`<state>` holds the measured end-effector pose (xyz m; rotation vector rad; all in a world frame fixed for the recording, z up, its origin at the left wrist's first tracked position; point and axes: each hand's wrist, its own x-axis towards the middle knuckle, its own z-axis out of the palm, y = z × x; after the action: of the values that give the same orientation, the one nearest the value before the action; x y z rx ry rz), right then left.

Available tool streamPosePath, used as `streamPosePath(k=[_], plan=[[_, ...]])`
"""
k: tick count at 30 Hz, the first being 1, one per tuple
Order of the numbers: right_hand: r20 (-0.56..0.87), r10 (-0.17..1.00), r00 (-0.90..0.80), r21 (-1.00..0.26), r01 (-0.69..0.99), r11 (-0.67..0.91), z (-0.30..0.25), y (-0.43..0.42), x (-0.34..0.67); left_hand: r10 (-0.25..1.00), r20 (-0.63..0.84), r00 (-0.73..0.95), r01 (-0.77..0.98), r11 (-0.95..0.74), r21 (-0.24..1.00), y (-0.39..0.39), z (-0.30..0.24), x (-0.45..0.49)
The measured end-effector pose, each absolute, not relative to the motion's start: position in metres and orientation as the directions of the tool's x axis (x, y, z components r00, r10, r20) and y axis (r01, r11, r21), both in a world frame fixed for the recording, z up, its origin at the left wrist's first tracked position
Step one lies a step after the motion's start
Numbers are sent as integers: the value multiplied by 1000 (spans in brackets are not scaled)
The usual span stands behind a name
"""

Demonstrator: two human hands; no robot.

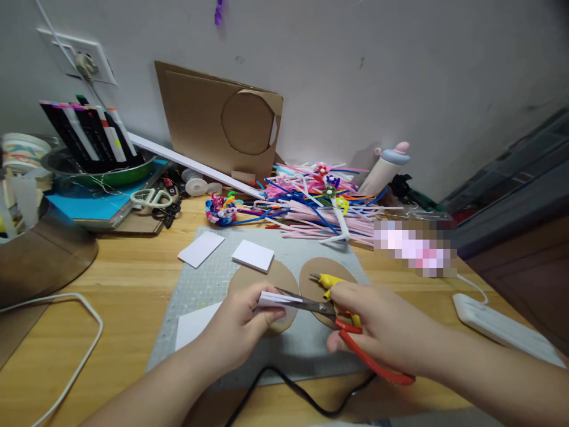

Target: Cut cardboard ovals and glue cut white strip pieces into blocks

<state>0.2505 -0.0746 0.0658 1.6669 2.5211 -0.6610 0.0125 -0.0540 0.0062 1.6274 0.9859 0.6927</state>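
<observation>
My left hand [246, 323] pinches a small white board piece [271, 299], seen nearly edge-on. Red-handled scissors [373, 363] are in my right hand [373, 314], their blades reaching to the white piece. Just beyond my right hand lies a yellow glue gun [331, 280], partly hidden by the hand. Under my hands are two cardboard discs, the left disc [249, 279] and the right disc [311, 270], on a grey cutting mat [178, 323]. White rectangles lie nearby: a thin one [201, 249], a thicker one [253, 255] and one [195, 326] by my left forearm.
A black cord [293, 388] crosses the mat's near edge. Behind the mat lie pipe cleaners [306, 213]; cardboard [195, 112] leans on the wall. Markers [91, 136], cream-handled scissors [151, 200] and a white cable [95, 338] are at left, a power strip [502, 329] at right.
</observation>
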Motion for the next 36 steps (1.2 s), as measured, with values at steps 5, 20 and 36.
streamPosePath(k=[5, 20, 36], plan=[[-249, 871, -424, -300, 889, 347, 63, -74, 252, 869, -75, 489, 212, -35, 977, -53, 6, 14], [-200, 863, -464, -157, 884, 439, 57, -78, 262, 831, -171, 530, 146, 109, 983, -54, 4, 15], [-210, 861, -463, -120, 886, 447, 59, -77, 244, 816, -141, 561, 197, 33, 980, -56, 1, 17]])
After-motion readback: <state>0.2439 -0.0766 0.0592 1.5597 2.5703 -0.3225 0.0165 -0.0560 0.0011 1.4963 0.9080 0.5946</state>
